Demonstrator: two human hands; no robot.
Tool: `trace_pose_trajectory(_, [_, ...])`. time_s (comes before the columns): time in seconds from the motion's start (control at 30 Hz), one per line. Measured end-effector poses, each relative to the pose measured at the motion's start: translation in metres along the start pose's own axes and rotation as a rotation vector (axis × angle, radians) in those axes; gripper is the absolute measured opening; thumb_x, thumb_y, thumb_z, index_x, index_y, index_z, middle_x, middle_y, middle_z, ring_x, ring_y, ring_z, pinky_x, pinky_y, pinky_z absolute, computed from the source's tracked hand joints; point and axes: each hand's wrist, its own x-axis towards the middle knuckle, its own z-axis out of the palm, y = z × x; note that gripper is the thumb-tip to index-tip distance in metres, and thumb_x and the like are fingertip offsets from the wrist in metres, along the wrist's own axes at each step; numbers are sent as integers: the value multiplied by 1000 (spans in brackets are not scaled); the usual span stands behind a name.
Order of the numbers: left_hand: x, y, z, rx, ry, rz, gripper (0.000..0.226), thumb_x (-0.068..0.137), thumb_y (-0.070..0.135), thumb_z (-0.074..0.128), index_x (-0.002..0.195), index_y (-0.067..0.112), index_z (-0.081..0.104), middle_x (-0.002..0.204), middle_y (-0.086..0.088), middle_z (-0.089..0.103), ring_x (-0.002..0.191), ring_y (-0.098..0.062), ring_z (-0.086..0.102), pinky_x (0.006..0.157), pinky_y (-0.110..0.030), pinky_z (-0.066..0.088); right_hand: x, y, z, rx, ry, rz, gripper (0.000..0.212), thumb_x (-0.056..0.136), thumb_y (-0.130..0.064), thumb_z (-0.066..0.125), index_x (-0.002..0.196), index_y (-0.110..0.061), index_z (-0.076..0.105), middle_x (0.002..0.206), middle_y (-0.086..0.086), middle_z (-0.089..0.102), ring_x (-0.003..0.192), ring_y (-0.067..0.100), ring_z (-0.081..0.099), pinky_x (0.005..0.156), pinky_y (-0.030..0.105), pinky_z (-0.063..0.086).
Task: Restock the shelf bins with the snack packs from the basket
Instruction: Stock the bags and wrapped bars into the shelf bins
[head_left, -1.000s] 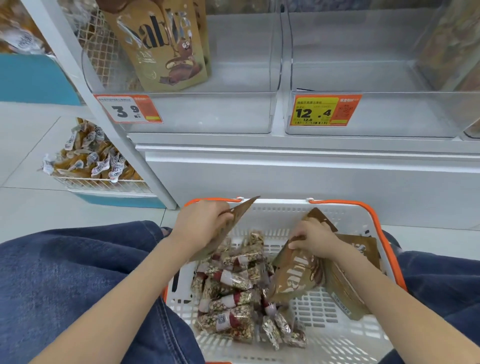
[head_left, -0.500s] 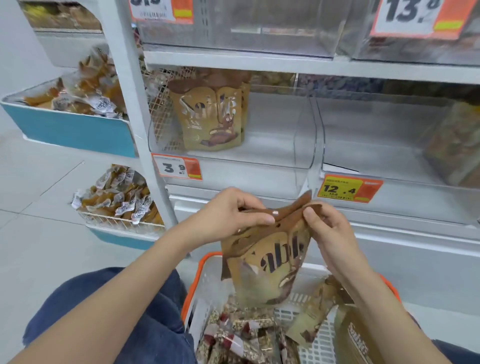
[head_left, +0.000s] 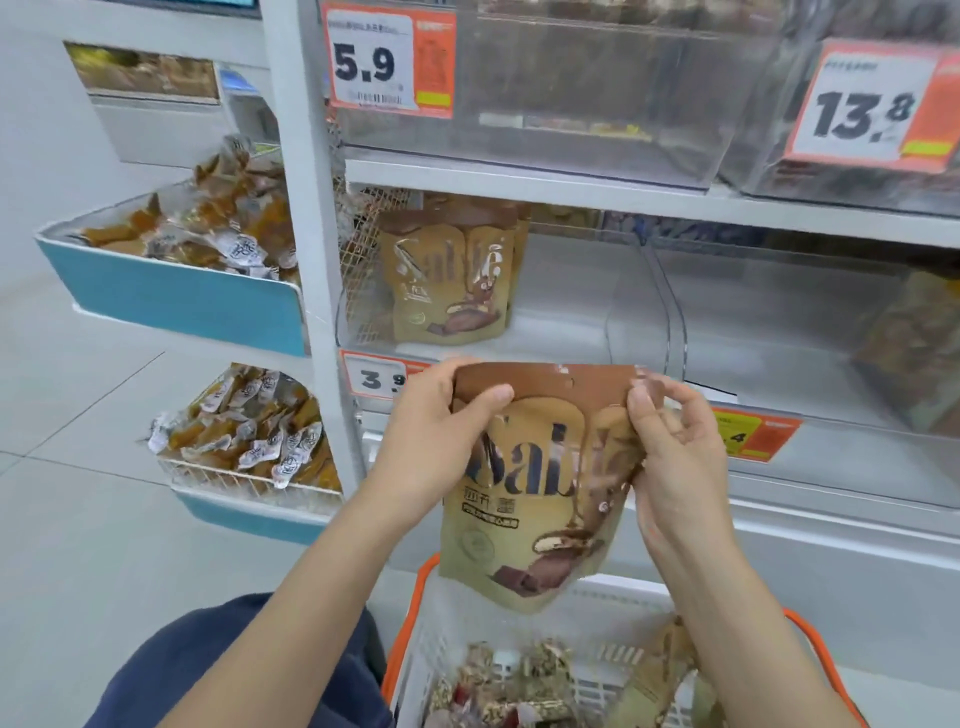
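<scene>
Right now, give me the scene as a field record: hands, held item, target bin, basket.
left hand: left hand grips the pouch's top left corner
right hand: right hand pinches its top right edge
held item: brown snack pouch, upright, above the basket
target bin: clear bin with the 3.9 tag, matching pouches standing at its left
basket: orange-rimmed basket, small snack packs inside

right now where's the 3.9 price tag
In the head view, the 3.9 price tag sits left of centre on the clear bin, partly hidden behind the left hand.
</scene>
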Motion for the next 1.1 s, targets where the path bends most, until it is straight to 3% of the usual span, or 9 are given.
trace_pose_trajectory(0.1, [3,5,-5,-113,124,32,15,93,10,57,84,21,62,69,5,66,62,-6,61,57,-14,47,1,-8,2,-102,-174,80,31,85,-28,58,114,-17,53,79,-1,74,70,9,68,58,22,53])
trace_pose_trajectory(0.27, [13,10,-10,-116,202,112,13,93,16,56,84,23,62,65,2,64,52,-19,57,48,-26,46,7,-20,19,-306,-255,54,35,80,-45,53,96,-16,64,86,5,75,78,19,71,69,31,54])
trace_pose_trajectory(0.47, [45,17,-30,-77,188,283,9,91,27,60,98,33,61,95,8,70,92,-9,65,81,-29,54,55,-71,71,-278,-101,-468,27,95,-28,53,69,-27,59,63,-16,58,64,5,52,65,26,44])
trace_pose_trajectory(0.63, [96,5,-43,-7,262,261,14,98,21,48,103,26,60,91,14,64,82,3,59,68,-12,46,78,-75,113,-339,-269,-821,18,96,-16,49,89,-28,61,76,-21,62,77,-1,55,74,24,45])
trace_pose_trajectory(0.73, [114,-16,-54,33,355,172,14,99,14,45,103,21,56,87,16,59,82,0,58,72,-13,49,92,-27,113,-533,-327,-753,16,96,-20,47,101,-16,62,92,-9,62,85,-5,55,81,18,43])
trace_pose_trajectory(0.87, [121,-39,-64,107,365,-7,29,98,7,41,125,14,49,88,14,48,93,-19,57,85,-38,54,102,39,105,-798,-421,-400,41,100,-32,38,129,-10,55,128,6,59,119,17,53,101,27,39])
trace_pose_trajectory(0.93, [120,-42,-67,267,372,-54,29,93,2,42,119,11,51,91,4,53,94,-23,55,85,-32,48,107,47,110,-869,-458,-233,42,103,-29,33,141,-14,43,137,3,53,125,19,48,94,17,34])
trace_pose_trajectory(1.03, [109,-41,-60,407,427,-19,40,84,-3,43,122,6,49,114,-10,53,101,-26,50,85,-31,41,107,41,112,-948,-526,-86,41,103,-27,33,143,-17,32,121,1,55,98,15,56,66,15,34])
trace_pose_trajectory(1.1, [97,-37,-50,407,471,-18,55,83,-4,45,137,7,39,131,-15,43,119,-29,42,99,-29,36,97,34,97,-930,-515,-43,49,101,-28,42,145,-15,24,136,6,49,115,19,51,80,14,34])
